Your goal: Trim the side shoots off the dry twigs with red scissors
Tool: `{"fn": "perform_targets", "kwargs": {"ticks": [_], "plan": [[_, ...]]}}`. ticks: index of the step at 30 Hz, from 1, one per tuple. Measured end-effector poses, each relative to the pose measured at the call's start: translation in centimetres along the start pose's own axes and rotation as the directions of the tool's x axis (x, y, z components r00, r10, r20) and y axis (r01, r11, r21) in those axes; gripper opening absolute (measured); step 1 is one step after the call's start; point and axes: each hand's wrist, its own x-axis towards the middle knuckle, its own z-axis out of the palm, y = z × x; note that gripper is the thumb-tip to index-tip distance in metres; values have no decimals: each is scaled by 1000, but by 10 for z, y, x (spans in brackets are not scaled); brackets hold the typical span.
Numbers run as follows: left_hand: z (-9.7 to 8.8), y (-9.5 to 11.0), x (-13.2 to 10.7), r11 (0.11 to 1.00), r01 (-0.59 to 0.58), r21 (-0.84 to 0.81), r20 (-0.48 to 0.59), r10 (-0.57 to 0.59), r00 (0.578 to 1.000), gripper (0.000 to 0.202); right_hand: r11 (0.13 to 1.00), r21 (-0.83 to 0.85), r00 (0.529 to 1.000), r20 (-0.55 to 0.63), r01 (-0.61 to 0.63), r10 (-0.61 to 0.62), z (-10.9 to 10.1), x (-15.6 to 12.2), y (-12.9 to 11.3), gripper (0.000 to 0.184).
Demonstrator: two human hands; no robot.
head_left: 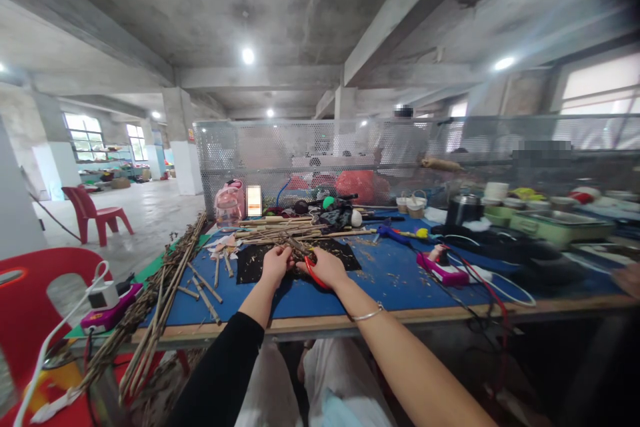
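Close together over a black mat on the blue tabletop, both of my hands are at work. My left hand is closed, its thumb and fingertips pinching a brown twig that reaches across toward the right hand. Wrapped in my right hand are red-handled shears; their blades are hard to make out. Bits of bark and chips lie scattered on the mat. Short cut sticks rest left of my left hand, and longer pale sticks lie behind the mat.
Long dry branches overhang the table's left edge. A purple power strip, with cables, sits to the right, near a blue glue gun. A phone stands at the back before a perforated metal screen. Red chairs are left.
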Motion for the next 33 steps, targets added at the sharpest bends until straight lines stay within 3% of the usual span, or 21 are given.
{"fn": "perform_targets", "kwargs": {"ticks": [7, 16, 26, 33], "plan": [[0, -3, 2, 997, 32, -67, 70, -27, 997, 13, 998, 60, 999, -1, 32, -32, -2, -2, -2, 55], [0, -5, 4, 996, 25, -84, 125, -14, 992, 21, 999, 46, 1000, 4, 14, -14, -4, -4, -5, 53], [2, 0, -1, 996, 6, -86, 126, 5, 992, 12, 998, 61, 1000, -8, 27, -26, -3, -3, -4, 56], [2, 2, -2, 998, 5, -57, 42, -3, 999, 14, 1000, 13, 1000, 2, -1, 1, -4, -3, -5, 54]]}}
